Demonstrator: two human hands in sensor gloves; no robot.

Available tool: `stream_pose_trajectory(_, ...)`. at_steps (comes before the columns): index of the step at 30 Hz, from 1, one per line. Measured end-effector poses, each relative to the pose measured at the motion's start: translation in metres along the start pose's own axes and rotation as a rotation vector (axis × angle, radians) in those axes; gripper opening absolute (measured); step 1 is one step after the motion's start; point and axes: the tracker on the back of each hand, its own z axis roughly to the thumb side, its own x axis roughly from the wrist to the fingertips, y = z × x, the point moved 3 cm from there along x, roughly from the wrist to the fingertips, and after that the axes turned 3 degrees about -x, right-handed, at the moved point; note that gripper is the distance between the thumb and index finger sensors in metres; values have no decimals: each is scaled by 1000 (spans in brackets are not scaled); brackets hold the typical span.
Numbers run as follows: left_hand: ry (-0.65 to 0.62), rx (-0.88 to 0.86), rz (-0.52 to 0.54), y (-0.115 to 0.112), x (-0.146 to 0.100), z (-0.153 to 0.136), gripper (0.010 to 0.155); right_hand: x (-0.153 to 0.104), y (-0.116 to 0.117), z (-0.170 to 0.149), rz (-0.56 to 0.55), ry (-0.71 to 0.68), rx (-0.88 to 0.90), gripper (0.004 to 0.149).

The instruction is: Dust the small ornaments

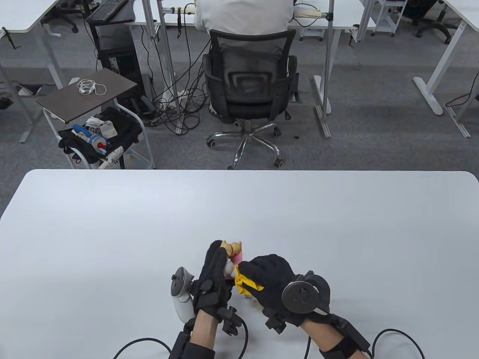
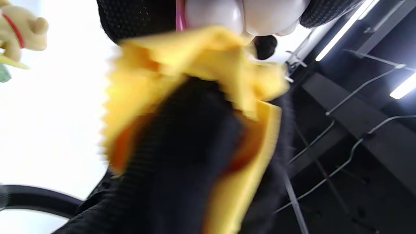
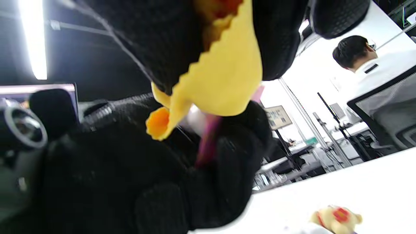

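My left hand (image 1: 215, 275) grips a small ornament (image 1: 229, 266) with a glossy white body (image 2: 227, 13) and a pink part (image 3: 208, 143), just above the table near its front edge. My right hand (image 1: 269, 280) holds a yellow cloth (image 1: 245, 285) and presses it against the ornament's right side. The cloth fills much of both wrist views (image 2: 195, 65) (image 3: 224, 74) and hides most of the ornament. A second small ornament, a cream dog-like figure with a red collar (image 1: 232, 246) (image 2: 19, 29) (image 3: 334, 219), appears to stand on the table just beyond my left fingertips.
The white table (image 1: 336, 224) stretches wide beyond and beside my hands. Past its far edge are an office chair (image 1: 249, 93) with a seated person and a small cart (image 1: 101, 138) at the left.
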Motion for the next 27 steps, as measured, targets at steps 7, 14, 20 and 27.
stream_pose_trajectory(7, -46, -46, -56, -1, 5, 1, 77, 3, -2, 1, 66, 30, -103, 46)
stream_pose_trajectory(14, 23, 97, -129, -12, 8, -5, 73, 4, -16, -13, -53, 86, -27, 56)
stream_pose_trajectory(20, -10, 128, -197, -19, 10, 0, 74, 6, -26, -27, -36, 122, -67, 49)
stream_pose_trajectory(27, 18, 332, -128, -16, 9, -1, 74, 7, -33, -20, -72, 99, 11, 49)
